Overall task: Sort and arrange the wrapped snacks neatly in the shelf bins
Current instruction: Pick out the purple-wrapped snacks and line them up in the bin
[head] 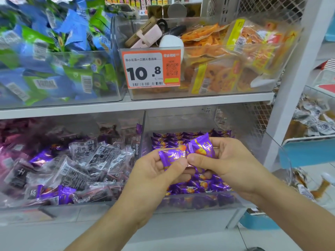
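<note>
Both hands, left hand (155, 169) and right hand (224, 160), pinch purple snacks (186, 151).

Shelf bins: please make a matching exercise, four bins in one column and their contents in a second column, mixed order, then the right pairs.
Bins:
1. upper left bin
2. upper right bin
3. lower left bin
4. lower right bin

Contents:
A. small purple wrapped snacks with an orange picture
B. blue and green packets
C. orange packets, a price tag on the front
D. mostly clear packets with dark contents

Pairs: 1-B, 2-C, 3-D, 4-A
</note>
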